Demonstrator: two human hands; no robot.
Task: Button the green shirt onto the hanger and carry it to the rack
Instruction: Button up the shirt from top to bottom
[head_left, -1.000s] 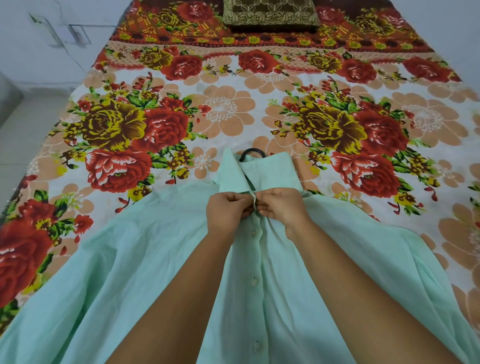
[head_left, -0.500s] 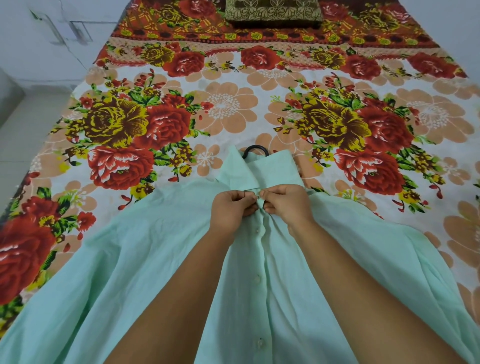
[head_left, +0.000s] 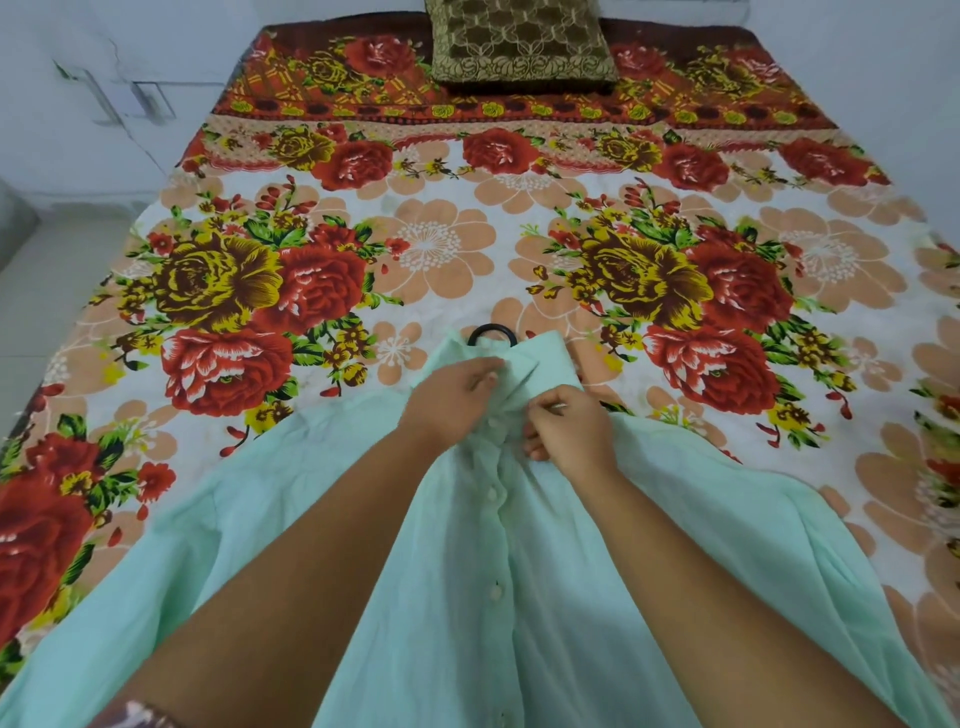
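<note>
The pale green shirt (head_left: 322, 493) lies spread front-up on the bed, collar pointing away from me. A black hanger hook (head_left: 491, 332) sticks out beyond the collar; the remainder of the hanger is hidden inside the shirt. My left hand (head_left: 449, 402) lies on the collar, fingers reaching toward the hook and gathering the fabric. My right hand (head_left: 569, 428) pinches the placket just below the collar. Several white buttons (head_left: 493, 590) run down the closed front toward me.
A floral bedsheet (head_left: 519, 249) in red, yellow and peach covers the bed. A brown embroidered pillow (head_left: 519, 47) sits at the head. White wall and pale floor (head_left: 47, 280) lie to the left of the bed.
My left hand has left the top button and slid up onto the collar. My right hand stays pinched on the placket. The view has tilted up slightly.
</note>
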